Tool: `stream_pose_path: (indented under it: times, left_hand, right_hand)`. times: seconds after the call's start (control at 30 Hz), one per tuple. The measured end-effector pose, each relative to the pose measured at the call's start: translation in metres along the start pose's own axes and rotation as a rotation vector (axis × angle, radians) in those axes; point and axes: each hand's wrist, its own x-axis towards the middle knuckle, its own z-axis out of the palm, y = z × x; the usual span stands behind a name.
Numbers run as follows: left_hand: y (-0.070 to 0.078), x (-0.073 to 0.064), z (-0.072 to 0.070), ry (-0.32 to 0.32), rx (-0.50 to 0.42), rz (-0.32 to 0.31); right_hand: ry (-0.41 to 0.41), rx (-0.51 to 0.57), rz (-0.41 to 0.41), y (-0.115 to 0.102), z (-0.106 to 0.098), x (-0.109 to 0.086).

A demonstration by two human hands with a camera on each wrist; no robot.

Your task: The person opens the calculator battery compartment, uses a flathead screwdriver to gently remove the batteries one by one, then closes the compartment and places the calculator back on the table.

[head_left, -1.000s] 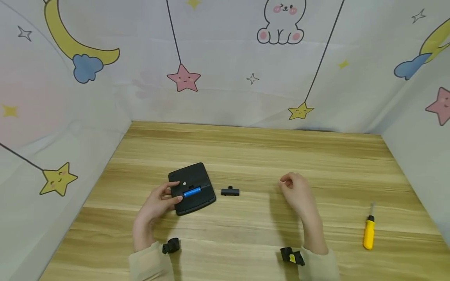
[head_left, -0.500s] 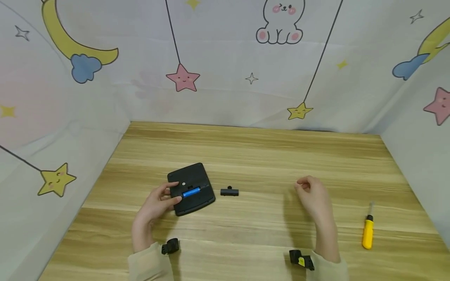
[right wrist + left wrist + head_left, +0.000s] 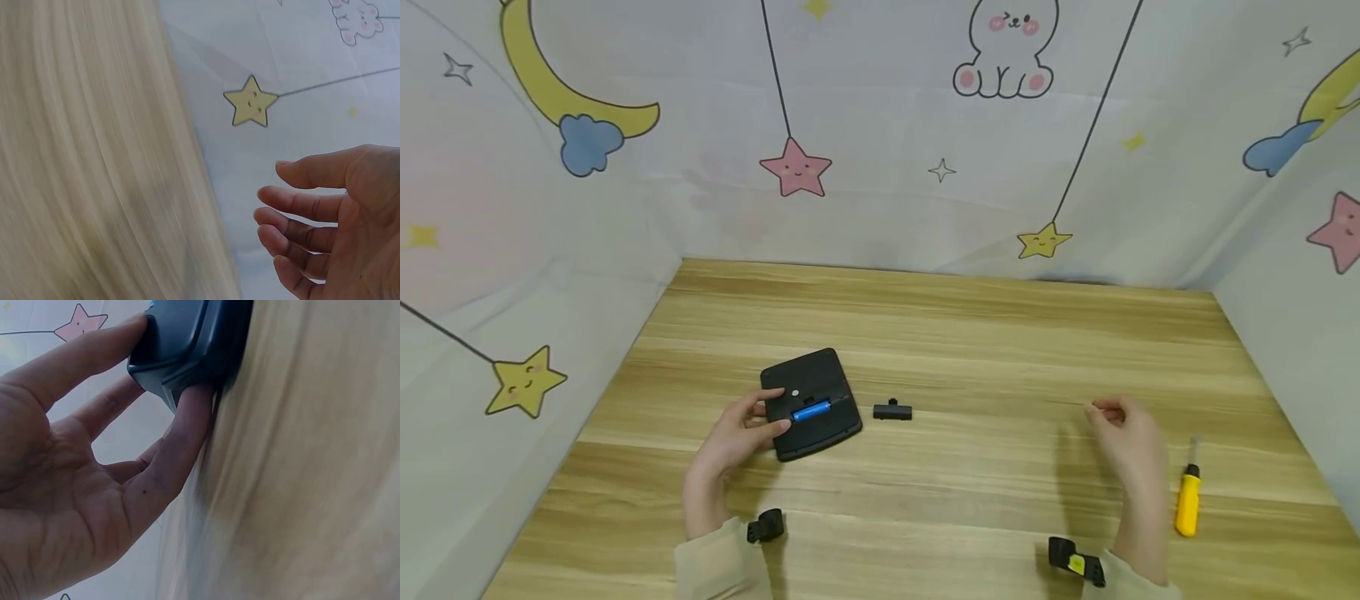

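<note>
A flat black device (image 3: 820, 379), like a calculator lying face down, has its battery slot uncovered. A blue battery (image 3: 812, 411) lies in that slot. My left hand (image 3: 735, 429) grips the device's left edge, thumb and a finger on its upper face. In the left wrist view, another finger (image 3: 187, 425) reaches under the device's corner (image 3: 181, 344). To the right of the device lies a small dark battery cover (image 3: 892, 412). My right hand (image 3: 1129, 442) hovers above the table, left of a yellow-handled screwdriver (image 3: 1187, 504); its fingers (image 3: 306, 206) are loosely bent and hold nothing.
The wood-grain table (image 3: 955, 333) is bounded by white printed cloth (image 3: 880, 217) at the back and both sides. Black wrist mounts (image 3: 766, 526) sit at the sleeve cuffs.
My right hand has moved rightward and slightly nearer to me, toward the screwdriver. The left hand, device, battery and cover have stayed where they were.
</note>
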Motion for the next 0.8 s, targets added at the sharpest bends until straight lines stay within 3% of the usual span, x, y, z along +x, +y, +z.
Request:
stream_pose_path:
  times: [0.57,0.8]
  left_hand:
    - [-0.002,0.001,0.0,0.003,-0.002,-0.027]
    - [-0.001,0.001,0.001,0.003,0.004,-0.023]
  right_hand:
    - [0.155,0.025,0.177,0.037,-0.024,-0.008]
    - [0.228,0.005,0.21,0.051,-0.031,-0.009]
